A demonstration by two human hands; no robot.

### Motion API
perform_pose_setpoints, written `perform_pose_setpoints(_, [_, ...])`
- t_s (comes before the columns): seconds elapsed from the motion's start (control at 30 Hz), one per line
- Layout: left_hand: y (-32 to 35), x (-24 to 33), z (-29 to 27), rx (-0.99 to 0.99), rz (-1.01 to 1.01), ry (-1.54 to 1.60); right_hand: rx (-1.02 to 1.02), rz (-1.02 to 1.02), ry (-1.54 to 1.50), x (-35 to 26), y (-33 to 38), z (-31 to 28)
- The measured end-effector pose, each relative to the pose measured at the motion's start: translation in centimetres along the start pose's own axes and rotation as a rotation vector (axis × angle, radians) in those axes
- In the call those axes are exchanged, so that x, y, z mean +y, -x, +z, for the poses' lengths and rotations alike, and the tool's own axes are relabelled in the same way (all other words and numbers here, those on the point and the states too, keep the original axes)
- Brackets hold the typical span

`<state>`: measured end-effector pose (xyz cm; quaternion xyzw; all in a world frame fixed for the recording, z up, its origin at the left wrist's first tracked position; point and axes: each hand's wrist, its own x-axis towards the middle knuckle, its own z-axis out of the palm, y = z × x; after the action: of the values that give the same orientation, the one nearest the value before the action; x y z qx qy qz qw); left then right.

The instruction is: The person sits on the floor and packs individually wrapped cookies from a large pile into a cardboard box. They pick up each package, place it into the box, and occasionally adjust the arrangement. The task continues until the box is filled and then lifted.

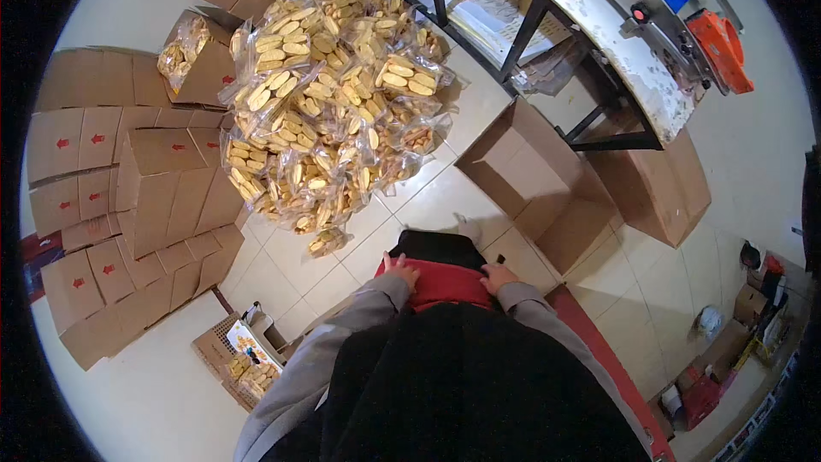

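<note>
My left hand (400,272) lies on the left side of a red cloth-like piece (445,281) in front of my body, its fingers spread apart. On the right edge of the same red piece rests my right hand (499,279), fingers pointing inward and partly hidden. Neither hand shows anything held between its fingers. Just beyond the red piece is a black surface (440,247); I cannot make out what it belongs to. Past my hands, a large heap of clear plastic bags (333,103) filled with yellow, oblong biscuit-like pieces lies on the tiled floor.
An open cardboard box (543,180) stands to the right, beside another box (654,184). Stacked cartons (167,180) line the left. A worktable (637,43) with a metal machine is at the upper right. A basket (218,346) with filled bags sits lower left.
</note>
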<state>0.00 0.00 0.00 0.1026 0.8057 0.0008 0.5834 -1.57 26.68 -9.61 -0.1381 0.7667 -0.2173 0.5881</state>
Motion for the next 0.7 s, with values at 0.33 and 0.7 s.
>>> perform_pose_setpoints(0.33, [1.2, -5.6, -0.6, 0.118, 0.657, 0.783, -0.088, -0.228, 0.26, -10.5, 1.1, -3.3])
perform_pose_setpoints(0.7, [-0.8, -14.5, -1.2, -0.031, 0.459, 0.1, -0.204, -0.192, -0.509, -15.9, 7.0, -0.5])
